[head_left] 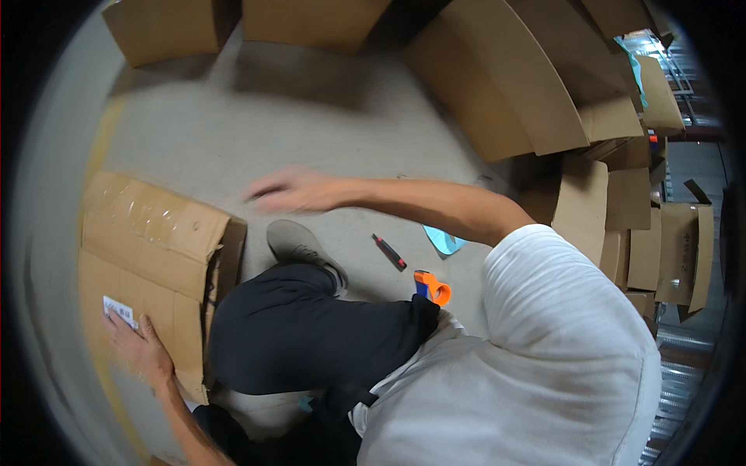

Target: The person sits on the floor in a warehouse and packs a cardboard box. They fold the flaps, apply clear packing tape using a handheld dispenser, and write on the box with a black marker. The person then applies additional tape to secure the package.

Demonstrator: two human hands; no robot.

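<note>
A taped brown cardboard box (148,268) lies on the floor (287,147)

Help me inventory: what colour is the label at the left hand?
The label is white; best in head view.

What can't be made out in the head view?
All in the head view:
- Right hand: motion blur hides its exact finger pose.
- White label: partly covered by the left hand's fingers.
- Taped cardboard box: its panels hide most of the inside.
- Light-blue piece: the right forearm seems to cover its top.
- Upper-left cardboard box: cut off by the upper edge.
</note>
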